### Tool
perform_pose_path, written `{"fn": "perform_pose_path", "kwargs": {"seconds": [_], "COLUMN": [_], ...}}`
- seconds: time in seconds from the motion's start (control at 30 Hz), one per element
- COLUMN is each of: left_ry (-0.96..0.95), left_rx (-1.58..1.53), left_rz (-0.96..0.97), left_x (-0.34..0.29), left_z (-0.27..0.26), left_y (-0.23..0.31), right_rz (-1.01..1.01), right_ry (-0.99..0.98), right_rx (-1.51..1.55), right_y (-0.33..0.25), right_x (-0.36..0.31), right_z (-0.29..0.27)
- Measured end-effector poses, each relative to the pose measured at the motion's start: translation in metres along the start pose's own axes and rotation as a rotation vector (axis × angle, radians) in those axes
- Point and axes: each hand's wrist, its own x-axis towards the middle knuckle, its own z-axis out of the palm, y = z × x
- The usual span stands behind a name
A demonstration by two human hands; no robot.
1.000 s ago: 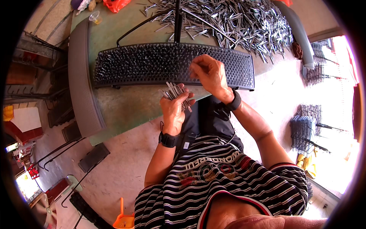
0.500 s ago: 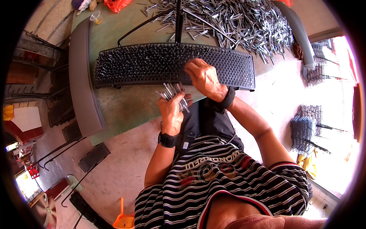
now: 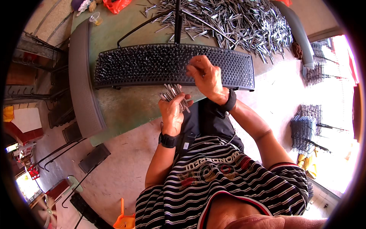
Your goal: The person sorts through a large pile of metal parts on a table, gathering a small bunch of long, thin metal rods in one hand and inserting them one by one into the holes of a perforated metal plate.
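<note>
A long black rack [image 3: 238, 72] with rows of round holes lies across the table before me. Many thin pieces stand in its holes from the left end to past the middle, while the holes at the right show bare. In my left hand [image 3: 171, 116], just below the rack's near edge, is a bundle of thin metal strips [image 3: 171, 92], fanned out past the thumb. My right hand [image 3: 209, 78] hovers over the rack right of its middle, its fingers curled into a pinch. Whatever those fingertips hold is too small and blurred to make out.
A large heap of loose metal strips [image 3: 248, 28] covers the table's far right. Black rods rise behind the rack. Stacked grey sheets [image 3: 82, 76] line the left table edge, near a plastic cup [image 3: 96, 18] and a red bag [image 3: 117, 5]. An orange dustpan [image 3: 125, 220] rests on the floor.
My right hand has shifted slightly to the right and turned, its fingers still curled over the rack. The left hand with the strips stays almost in place.
</note>
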Motion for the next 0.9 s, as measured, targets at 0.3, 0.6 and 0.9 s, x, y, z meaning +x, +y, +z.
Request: {"fn": "perform_pose_path", "kwargs": {"seconds": [0.3, 0.6, 0.9], "left_ry": [0.018, -0.064, -0.052], "left_rx": [0.011, -0.009, -0.013], "left_rz": [0.03, 0.014, 0.036], "left_x": [-0.001, -0.006, -0.004], "left_z": [-0.002, 0.008, 0.0], "left_y": [0.002, 0.002, 0.0], "right_rz": [-0.577, 0.104, -0.059], "right_ry": [-0.105, -0.318, 0.038], "right_rx": [-0.486, -0.079, 0.057], "right_y": [0.025, 0.007, 0.009], "right_x": [0.005, -0.008, -0.009], "right_z": [0.004, -0.012, 0.011]}}
